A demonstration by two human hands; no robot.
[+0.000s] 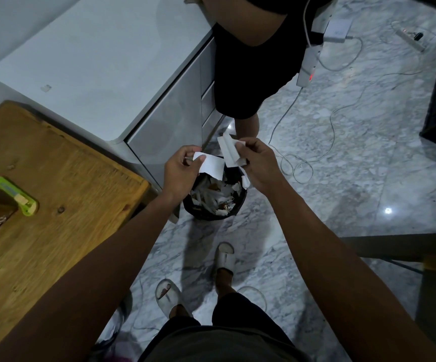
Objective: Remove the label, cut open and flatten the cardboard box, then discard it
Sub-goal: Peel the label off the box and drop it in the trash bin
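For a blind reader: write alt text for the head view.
Over a black waste bin full of paper scraps, the left hand and right hand each pinch white label pieces. A green utility knife lies on the wooden table at left.

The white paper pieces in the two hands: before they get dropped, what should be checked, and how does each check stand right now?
1. Left hand grips a white paper piece: ok.
2. Right hand grips a folded white paper piece: ok.
3. Both pieces are above the black bin on the floor: ok.
4. Room left in the bin: cannot tell; paper scraps already reach near the rim.
5. Green utility knife lies on the wooden table, away from the hands: ok.
6. Knife blade retracted: cannot tell.
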